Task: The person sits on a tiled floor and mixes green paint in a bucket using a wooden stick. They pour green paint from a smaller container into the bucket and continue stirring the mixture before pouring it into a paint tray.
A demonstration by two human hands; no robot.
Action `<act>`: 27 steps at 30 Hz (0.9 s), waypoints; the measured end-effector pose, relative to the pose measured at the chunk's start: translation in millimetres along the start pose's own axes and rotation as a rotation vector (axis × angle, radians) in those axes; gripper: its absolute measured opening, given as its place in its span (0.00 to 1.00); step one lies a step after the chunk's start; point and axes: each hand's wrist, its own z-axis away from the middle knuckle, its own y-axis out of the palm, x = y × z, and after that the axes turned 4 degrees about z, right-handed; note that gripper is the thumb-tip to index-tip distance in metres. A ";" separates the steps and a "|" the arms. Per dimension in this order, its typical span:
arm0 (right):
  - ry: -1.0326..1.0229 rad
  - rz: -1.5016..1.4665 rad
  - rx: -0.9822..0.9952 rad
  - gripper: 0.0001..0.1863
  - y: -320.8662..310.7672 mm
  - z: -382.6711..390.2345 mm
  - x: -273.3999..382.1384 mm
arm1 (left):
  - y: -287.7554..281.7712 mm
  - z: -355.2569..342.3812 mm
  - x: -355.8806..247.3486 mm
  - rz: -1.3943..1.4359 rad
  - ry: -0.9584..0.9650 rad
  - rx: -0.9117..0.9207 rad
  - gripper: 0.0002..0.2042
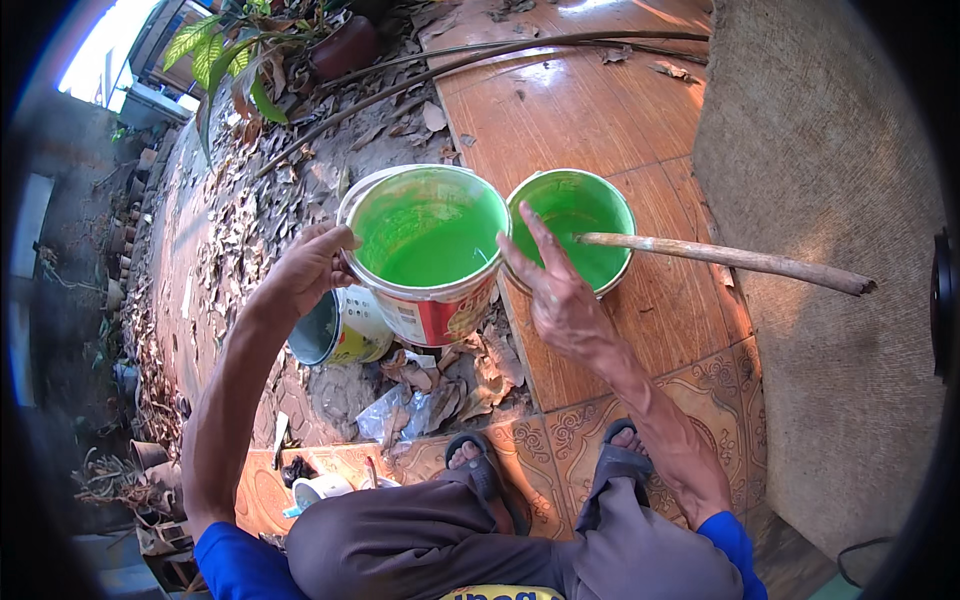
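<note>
My left hand grips the rim of a white plastic bucket with a red label and bright green liquid inside. My right hand has two fingers stretched apart by that bucket's right rim, over the edge of a second bucket; whether they touch a rim I cannot tell. This second bucket also holds green liquid, and a wooden stick leans out of it to the right. Behind the held bucket a third bucket with a yellow-green label lies tipped, partly hidden.
Dry leaves cover paving left of a raised tiled ledge. Long poles and a potted plant are at the back. Coarse cloth is at the right; small white containers are near my sandalled feet.
</note>
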 end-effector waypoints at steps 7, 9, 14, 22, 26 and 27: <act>-0.233 0.564 0.143 0.37 -4.9 -40.4 -2.1 | -9.8 31.2 12.7 0.042 0.074 0.000 0.10; -0.250 0.441 0.198 0.35 -16.5 -30.6 12.1 | -14.7 54.6 21.2 0.104 0.114 -0.075 0.09; -0.344 0.322 0.324 0.24 -53.6 3.0 52.9 | -62.0 113.8 51.6 0.248 0.157 -0.187 0.09; 0.019 -0.200 0.520 0.31 -79.2 22.2 94.9 | -131.7 236.3 98.5 0.503 0.176 -0.542 0.09; 0.021 -0.174 0.617 0.32 -67.3 18.4 98.0 | -174.2 269.1 161.2 0.614 0.114 -0.617 0.09; 0.045 -0.167 0.629 0.32 -65.0 18.1 98.3 | -176.2 271.2 172.0 0.618 0.087 -0.637 0.10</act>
